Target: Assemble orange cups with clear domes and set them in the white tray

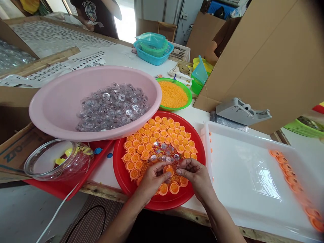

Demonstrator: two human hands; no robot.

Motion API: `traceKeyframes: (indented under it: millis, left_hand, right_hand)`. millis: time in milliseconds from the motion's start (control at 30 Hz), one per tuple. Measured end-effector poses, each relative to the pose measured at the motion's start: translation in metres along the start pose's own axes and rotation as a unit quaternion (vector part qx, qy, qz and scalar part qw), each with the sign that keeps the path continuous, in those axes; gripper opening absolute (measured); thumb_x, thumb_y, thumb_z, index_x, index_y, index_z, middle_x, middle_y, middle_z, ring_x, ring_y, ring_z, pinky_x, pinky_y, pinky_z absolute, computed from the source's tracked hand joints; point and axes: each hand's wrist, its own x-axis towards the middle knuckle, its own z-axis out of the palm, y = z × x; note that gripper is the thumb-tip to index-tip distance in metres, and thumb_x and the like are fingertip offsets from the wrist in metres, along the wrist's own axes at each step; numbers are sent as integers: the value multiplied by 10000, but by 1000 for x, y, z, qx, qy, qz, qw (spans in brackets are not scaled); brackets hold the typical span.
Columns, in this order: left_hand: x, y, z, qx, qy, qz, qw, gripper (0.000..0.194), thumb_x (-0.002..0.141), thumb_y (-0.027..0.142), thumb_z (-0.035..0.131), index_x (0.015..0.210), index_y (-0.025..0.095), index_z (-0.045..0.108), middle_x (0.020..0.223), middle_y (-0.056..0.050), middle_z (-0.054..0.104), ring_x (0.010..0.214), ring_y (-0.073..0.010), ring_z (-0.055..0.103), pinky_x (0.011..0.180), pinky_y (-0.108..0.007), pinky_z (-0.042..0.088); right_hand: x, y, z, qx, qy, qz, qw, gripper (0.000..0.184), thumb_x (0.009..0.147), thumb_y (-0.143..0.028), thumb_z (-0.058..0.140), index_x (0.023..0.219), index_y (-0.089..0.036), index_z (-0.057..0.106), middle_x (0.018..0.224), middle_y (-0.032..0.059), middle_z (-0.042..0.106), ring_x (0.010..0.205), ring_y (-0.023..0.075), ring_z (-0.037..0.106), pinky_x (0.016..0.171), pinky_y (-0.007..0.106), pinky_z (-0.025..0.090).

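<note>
We see one orange cap (168, 170) above the red tray (121, 179), pinched by our left hand (155, 177) between thumb and fingers. Our right hand (193, 173) is beside it, thumb and finger near together; we cannot tell if something is between. Around lie many orange caps (163, 133). Behind, the pink basin (55, 98) holds clear discs (113, 108).

Both bare forearms reach up from the lower edge — left hand (157, 175) and right hand (193, 172) nearly meeting, palms turned inward, each thumb closed toward its curled index finger.
</note>
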Motion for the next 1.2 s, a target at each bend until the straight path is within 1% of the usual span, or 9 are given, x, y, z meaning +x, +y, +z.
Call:
traceKeyframes:
  millis: [133,233,367,467,567,667,900,1033,1200]
  left_hand:
    - [-2,4,2,-19,-9,-13,1000,410,716,358,738,1078,178,669,1051,-66,684,844,-198,646,734,-340,571]
    - [-3,6,3,-23,-7,-12,1000,412,706,342,747,1074,173,669,1071,-71,685,862,-203,655,752,-338,569]
    - [-2,6,1,-22,-13,-9,1000,415,710,308,741,1100,191,662,1151,-75,670,956,-236,653,796,-357,560]
    - [0,3,-1,6,-37,6,999,412,692,250,746,1093,187,673,1119,-80,687,1017,-272,638,824,-381,546]
    - [1,-1,-2,39,-74,14,996,429,700,176,716,1126,180,667,1085,-83,703,1034,-277,639,897,-407,506]
    - [-1,-2,0,76,-107,20,991,453,720,116,663,1170,166,650,1066,-89,711,1035,-278,641,929,-421,481]
    - [-6,4,4,129,-137,58,980,375,775,121,605,1142,171,667,1043,-74,715,1003,-270,651,880,-378,502]
    - [-4,1,5,150,-118,65,980,304,790,144,600,1074,196,697,974,-44,728,997,-264,651,878,-364,503]
    - [-1,0,5,174,-79,82,978,376,800,157,605,1170,188,660,1066,-79,711,1018,-261,642,912,-376,491]
  right_hand:
    - [0,1,0,19,-13,3,1000,250,628,-202,835,698,-178,596,660,-42,593,640,91,534,619,205,433]
    - [0,2,0,37,-20,1,999,244,643,-203,828,709,-177,595,660,-45,582,638,82,524,622,198,429]
    - [0,-1,-3,-4,-37,-3,999,197,682,-221,802,768,-180,629,724,-28,609,690,99,551,658,217,443]
    - [2,-6,-9,-65,-96,14,993,173,697,-227,781,776,-174,637,744,-16,617,697,113,565,648,237,448]
    - [6,-9,-13,-111,-167,32,979,153,703,-211,760,767,-168,628,725,-16,609,661,113,560,614,245,445]
    - [11,-7,-15,-145,-191,32,970,136,708,-199,742,756,-169,618,717,-17,608,641,112,555,597,248,446]
    - [13,-4,-13,-202,-169,14,965,165,681,-240,764,712,-176,615,721,-13,619,637,123,566,596,259,468]
    - [10,-4,-10,-194,-162,-3,967,137,698,-214,742,700,-179,609,710,-14,614,643,129,580,587,253,466]
    - [10,7,-10,-166,-111,-18,980,219,670,-170,757,734,-194,549,689,-44,562,612,112,547,565,240,452]
